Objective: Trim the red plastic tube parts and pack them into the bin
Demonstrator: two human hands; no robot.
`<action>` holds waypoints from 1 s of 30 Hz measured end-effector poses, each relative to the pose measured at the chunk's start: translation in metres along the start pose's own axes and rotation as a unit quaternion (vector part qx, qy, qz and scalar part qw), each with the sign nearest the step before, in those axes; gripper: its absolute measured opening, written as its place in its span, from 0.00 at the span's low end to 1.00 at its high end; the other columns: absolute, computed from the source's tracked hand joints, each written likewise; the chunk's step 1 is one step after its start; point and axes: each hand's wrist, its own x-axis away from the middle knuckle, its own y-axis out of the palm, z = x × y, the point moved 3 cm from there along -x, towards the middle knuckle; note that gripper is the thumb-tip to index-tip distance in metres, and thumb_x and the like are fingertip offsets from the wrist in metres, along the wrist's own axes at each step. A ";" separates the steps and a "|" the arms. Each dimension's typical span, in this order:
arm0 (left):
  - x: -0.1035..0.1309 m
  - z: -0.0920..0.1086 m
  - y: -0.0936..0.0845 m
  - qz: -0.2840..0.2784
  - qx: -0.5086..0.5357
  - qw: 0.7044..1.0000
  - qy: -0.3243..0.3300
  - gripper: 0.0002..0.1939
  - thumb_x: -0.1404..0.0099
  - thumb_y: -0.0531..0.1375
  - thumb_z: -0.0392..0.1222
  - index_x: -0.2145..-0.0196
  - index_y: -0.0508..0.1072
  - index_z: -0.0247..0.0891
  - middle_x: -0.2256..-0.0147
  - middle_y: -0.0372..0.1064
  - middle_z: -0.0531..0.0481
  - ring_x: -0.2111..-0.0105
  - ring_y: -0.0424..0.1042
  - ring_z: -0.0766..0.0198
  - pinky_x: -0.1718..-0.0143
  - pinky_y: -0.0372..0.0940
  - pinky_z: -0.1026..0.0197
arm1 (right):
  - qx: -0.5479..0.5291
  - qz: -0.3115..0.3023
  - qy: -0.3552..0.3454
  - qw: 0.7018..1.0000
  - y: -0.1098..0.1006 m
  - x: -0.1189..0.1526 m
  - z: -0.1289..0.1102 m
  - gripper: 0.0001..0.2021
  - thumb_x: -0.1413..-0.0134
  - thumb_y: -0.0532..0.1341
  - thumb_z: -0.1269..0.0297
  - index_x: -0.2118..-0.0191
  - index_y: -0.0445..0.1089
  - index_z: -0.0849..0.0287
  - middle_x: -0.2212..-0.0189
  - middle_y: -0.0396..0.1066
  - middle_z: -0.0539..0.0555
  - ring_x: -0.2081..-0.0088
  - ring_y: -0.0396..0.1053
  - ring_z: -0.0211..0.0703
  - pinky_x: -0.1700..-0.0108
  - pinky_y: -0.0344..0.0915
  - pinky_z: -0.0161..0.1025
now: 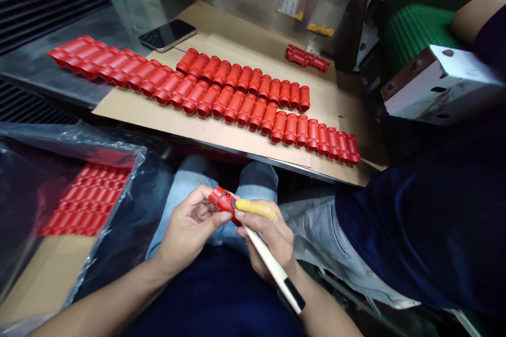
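Note:
A red plastic tube [222, 199] is held above my lap between both hands. My left hand [193, 224] has its thumb and fingers closed round the tube's left end. In my right hand [266, 229] is a tool with a long cream handle [266, 255] and a black end, its tip against the tube. A yellow cover sits on the right index finger. Beyond my hands, long rows of similar red tubes [219, 100] lie side by side on cardboard [130, 110] on the table.
A phone [168, 35] and a small red cluster [306, 58] lie farther back. At the left is a plastic-lined box [138, 168] with red tubes. A person [415, 221] sits close at the right, near a white metal block [443, 84].

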 end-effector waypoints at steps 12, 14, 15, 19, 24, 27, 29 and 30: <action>0.004 -0.001 -0.001 -0.005 -0.023 0.999 0.035 0.07 0.33 0.74 0.35 0.61 0.81 0.40 0.63 0.82 0.49 0.62 0.83 0.62 0.56 0.78 0.64 | 0.005 0.014 -0.017 1.000 0.007 0.002 0.002 0.18 0.29 0.64 0.75 0.38 0.76 0.57 0.48 0.81 0.60 0.47 0.80 0.52 0.49 0.84 0.48; 0.004 -0.002 -0.002 -0.001 -0.024 0.999 0.042 0.07 0.33 0.74 0.35 0.61 0.80 0.39 0.63 0.83 0.49 0.62 0.83 0.62 0.56 0.78 0.65 | 0.002 0.019 -0.015 1.000 0.008 0.002 0.000 0.18 0.30 0.64 0.77 0.39 0.76 0.59 0.48 0.81 0.61 0.47 0.80 0.53 0.48 0.84 0.49; 0.004 -0.002 -0.001 0.003 -0.024 0.999 0.045 0.08 0.34 0.75 0.35 0.61 0.80 0.38 0.63 0.83 0.48 0.62 0.84 0.62 0.56 0.78 0.65 | 0.004 0.019 -0.010 1.000 0.009 0.002 -0.001 0.18 0.31 0.64 0.78 0.40 0.76 0.59 0.48 0.81 0.61 0.47 0.80 0.54 0.48 0.84 0.49; 0.006 -0.002 -0.001 0.014 -0.020 0.998 0.052 0.08 0.34 0.75 0.36 0.60 0.81 0.37 0.59 0.85 0.45 0.59 0.85 0.60 0.54 0.79 0.64 | 0.019 0.019 -0.001 1.000 0.008 0.003 -0.006 0.18 0.30 0.63 0.78 0.40 0.75 0.59 0.49 0.81 0.62 0.44 0.79 0.55 0.46 0.83 0.51; 0.007 0.000 -0.002 0.009 -0.018 0.999 0.027 0.07 0.33 0.75 0.36 0.60 0.81 0.38 0.56 0.86 0.44 0.58 0.86 0.59 0.52 0.79 0.62 | -0.004 0.011 0.009 1.000 0.004 0.002 -0.006 0.14 0.29 0.63 0.73 0.42 0.76 0.59 0.50 0.81 0.61 0.47 0.80 0.56 0.48 0.83 0.52; 0.008 0.001 -0.002 0.009 -0.014 0.999 0.027 0.07 0.34 0.75 0.35 0.61 0.81 0.38 0.58 0.86 0.45 0.58 0.86 0.59 0.53 0.80 0.63 | -0.008 0.003 0.014 1.000 0.003 0.001 -0.005 0.15 0.28 0.63 0.71 0.40 0.75 0.56 0.49 0.82 0.61 0.47 0.80 0.57 0.47 0.83 0.51; 0.008 0.001 -0.001 0.011 -0.013 0.999 0.032 0.07 0.34 0.75 0.35 0.61 0.81 0.39 0.59 0.86 0.47 0.58 0.86 0.60 0.53 0.79 0.64 | -0.012 0.002 0.016 1.000 0.004 0.001 -0.004 0.15 0.28 0.64 0.71 0.40 0.75 0.55 0.49 0.82 0.62 0.47 0.80 0.57 0.47 0.83 0.51; 0.008 0.001 -0.001 0.011 -0.014 0.999 0.034 0.07 0.34 0.75 0.34 0.61 0.81 0.39 0.59 0.86 0.47 0.58 0.86 0.61 0.53 0.79 0.65 | -0.014 0.002 0.018 1.000 0.004 0.001 -0.004 0.15 0.28 0.64 0.71 0.40 0.75 0.56 0.49 0.82 0.62 0.46 0.80 0.57 0.46 0.83 0.51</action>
